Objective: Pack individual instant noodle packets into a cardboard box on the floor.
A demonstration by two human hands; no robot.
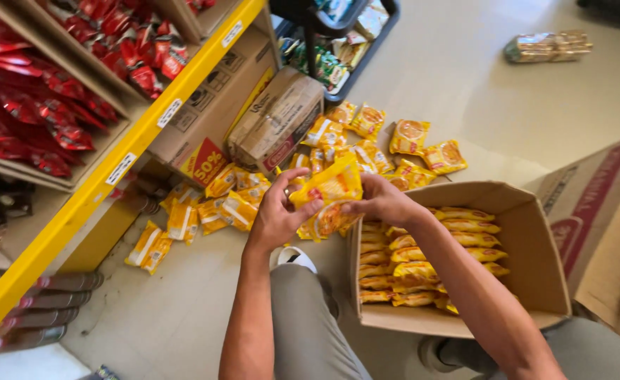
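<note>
Yellow packets (327, 200) sit in a small bunch in our two hands, up in the air over the floor (465, 77) and just beside the open cardboard box (535, 260). Our left hand (276, 214) curls around the left side of the bunch, with the thumb pressed on the front. Our right hand (380, 200) pinches the right side of the bunch with bent fingers. Both hands are closed on the packets.

We see more of the same packets standing in rows inside the box (422, 260). Many loose ones (394, 144) lie spread on the floor past our hands, and a few more (183, 222) lie on the floor close to the yellow shelf (113, 172). Shiny red bags (42, 105) fill that shelf. A closed brown box (274, 123) leans on the shelf by the loose packets. Another big carton (605, 211) lies on the right, next to the open box. Our grey knee (303, 317) shows under our arms. Far off, one clear pack of snacks (548, 46) lies alone on the floor.
</note>
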